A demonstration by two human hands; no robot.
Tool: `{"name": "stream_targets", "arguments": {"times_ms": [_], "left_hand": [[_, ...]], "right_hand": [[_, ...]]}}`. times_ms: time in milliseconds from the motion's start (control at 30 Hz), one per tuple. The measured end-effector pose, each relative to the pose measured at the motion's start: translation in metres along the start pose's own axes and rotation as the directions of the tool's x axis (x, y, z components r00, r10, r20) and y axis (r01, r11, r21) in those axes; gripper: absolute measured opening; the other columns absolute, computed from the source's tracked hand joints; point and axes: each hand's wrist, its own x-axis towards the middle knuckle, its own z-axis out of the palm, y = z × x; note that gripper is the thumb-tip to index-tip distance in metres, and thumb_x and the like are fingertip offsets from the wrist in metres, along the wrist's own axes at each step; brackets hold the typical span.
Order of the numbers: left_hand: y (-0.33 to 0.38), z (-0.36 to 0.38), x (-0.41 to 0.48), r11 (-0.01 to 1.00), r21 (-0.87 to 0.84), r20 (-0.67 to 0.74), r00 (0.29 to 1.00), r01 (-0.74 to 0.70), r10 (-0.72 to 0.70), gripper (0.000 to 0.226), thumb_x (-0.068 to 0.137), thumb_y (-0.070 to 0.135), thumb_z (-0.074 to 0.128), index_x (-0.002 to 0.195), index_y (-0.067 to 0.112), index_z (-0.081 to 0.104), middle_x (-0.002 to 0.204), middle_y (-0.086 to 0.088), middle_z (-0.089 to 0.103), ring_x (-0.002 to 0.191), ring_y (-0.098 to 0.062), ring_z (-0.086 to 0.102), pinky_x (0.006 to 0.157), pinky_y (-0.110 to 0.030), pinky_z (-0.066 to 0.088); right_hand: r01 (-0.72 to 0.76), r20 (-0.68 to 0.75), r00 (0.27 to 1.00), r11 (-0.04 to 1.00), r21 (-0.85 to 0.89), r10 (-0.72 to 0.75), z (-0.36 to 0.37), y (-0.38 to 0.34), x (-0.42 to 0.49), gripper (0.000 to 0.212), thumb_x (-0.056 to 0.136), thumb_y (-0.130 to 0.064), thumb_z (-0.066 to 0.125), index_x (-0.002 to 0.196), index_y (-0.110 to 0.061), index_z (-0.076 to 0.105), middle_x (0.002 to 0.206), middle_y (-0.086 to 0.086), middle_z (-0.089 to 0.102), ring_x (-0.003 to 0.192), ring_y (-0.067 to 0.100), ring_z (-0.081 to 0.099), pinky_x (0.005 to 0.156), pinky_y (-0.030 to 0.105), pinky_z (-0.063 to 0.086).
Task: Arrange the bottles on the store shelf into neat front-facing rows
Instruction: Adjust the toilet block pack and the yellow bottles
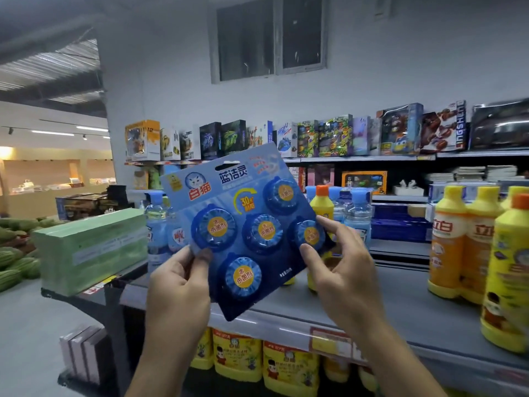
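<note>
From the head view, the left hand point(177, 285) and right hand point(343, 270) are pinching a tilted blue blister card point(243, 224) between them; yellow bottles point(449, 242) are standing on the shelf point(409, 296) right of the right hand.

A pale green carton point(91, 250) is seen at the left, with striped green melons point(14, 259) piled low beyond it. Boxed toys point(315, 138) are lined along the upper back shelf point(357, 159), beneath a dark window point(272, 38). Stacked booklets point(472, 173) are laid one tier lower, at the right.
</note>
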Motion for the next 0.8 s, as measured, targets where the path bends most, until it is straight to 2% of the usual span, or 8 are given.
{"name": "stream_targets", "arguments": {"times_ms": [133,267,333,433,500,600,667,800], "left_hand": [[0.009,0.024,-0.004,0.991,-0.131,0.164,0.986,0.023,-0.001,0.021,0.102,0.029,0.061,0.098,0.028,0.081,0.099,0.004,0.085,0.093,-0.016,0.082,0.085,-0.044,0.063],[0.013,0.064,-0.018,0.961,-0.238,0.365,0.930,0.142,-0.047,0.023,0.106,0.017,0.056,0.099,0.019,0.077,0.092,-0.001,0.085,0.081,-0.015,0.082,0.062,-0.028,0.065],[0.016,0.087,-0.031,0.942,-0.275,0.459,0.887,0.192,-0.047,0.022,0.104,0.017,0.055,0.102,0.019,0.077,0.094,-0.003,0.085,0.079,-0.016,0.082,0.060,-0.024,0.063],[0.024,0.121,-0.054,0.930,-0.305,0.527,0.850,0.206,-0.016,0.022,0.096,0.022,0.058,0.105,0.020,0.078,0.098,-0.004,0.085,0.084,-0.017,0.082,0.063,-0.025,0.064],[0.031,0.141,-0.072,0.936,-0.298,0.566,0.824,0.189,0.014,0.026,0.091,0.028,0.060,0.110,0.022,0.077,0.102,-0.002,0.085,0.090,-0.020,0.082,0.068,-0.035,0.068],[0.040,0.168,-0.096,0.940,-0.296,0.665,0.743,0.168,0.076,0.042,0.086,0.025,0.066,0.128,0.026,0.067,0.108,-0.003,0.084,0.099,-0.023,0.081,0.075,-0.044,0.069],[0.043,0.187,-0.116,0.934,-0.309,0.723,0.682,0.180,0.107,0.068,0.082,0.014,0.086,0.140,0.033,0.056,0.116,-0.001,0.083,0.105,-0.021,0.081,0.076,-0.027,0.066],[0.042,0.248,-0.168,0.954,-0.297,0.742,0.637,0.034,0.208,0.118,0.059,0.005,0.098,0.149,0.052,0.040,0.128,0.014,0.077,0.114,-0.017,0.078,0.088,-0.023,0.063]], "right_hand": [[0.013,-0.035,0.999,0.999,0.049,-0.011,-0.044,-0.001,-0.006,0.057,0.087,-0.020,0.088,0.139,-0.023,0.065,0.126,-0.007,0.067,0.109,0.004,0.070,0.086,0.019,0.059],[0.056,-0.137,0.989,0.998,-0.031,-0.060,-0.095,-0.001,-0.015,0.055,0.084,-0.036,0.089,0.133,-0.026,0.067,0.128,-0.012,0.067,0.119,0.010,0.068,0.094,0.030,0.061],[0.041,-0.206,0.978,0.999,-0.032,-0.047,-0.122,0.005,-0.023,0.052,0.086,-0.030,0.089,0.132,-0.029,0.066,0.130,-0.011,0.068,0.121,0.017,0.069,0.095,0.041,0.062],[0.013,-0.301,0.953,0.998,-0.067,-0.033,-0.163,0.010,-0.036,0.050,0.087,-0.029,0.088,0.131,-0.032,0.065,0.128,-0.005,0.071,0.108,0.009,0.072,0.086,0.033,0.062],[-0.006,-0.371,0.929,0.997,-0.080,-0.024,-0.187,0.012,-0.043,0.048,0.088,-0.035,0.087,0.131,-0.030,0.066,0.125,-0.002,0.073,0.099,0.007,0.074,0.077,0.030,0.062],[-0.034,-0.432,0.902,0.995,-0.090,-0.008,-0.223,0.019,-0.052,0.045,0.089,-0.039,0.086,0.128,-0.029,0.066,0.114,-0.002,0.077,0.076,-0.002,0.070,0.066,0.018,0.056],[-0.057,-0.450,0.893,0.990,-0.128,-0.006,-0.250,0.026,-0.053,0.042,0.090,-0.038,0.084,0.126,-0.029,0.067,0.106,-0.005,0.076,0.065,-0.005,0.063,0.060,0.009,0.048],[-0.086,-0.550,0.834,0.976,-0.198,-0.038,-0.312,0.034,-0.049,0.042,0.085,-0.042,0.080,0.123,-0.030,0.067,0.105,-0.011,0.077,0.069,0.005,0.068,0.063,0.018,0.057]]}}
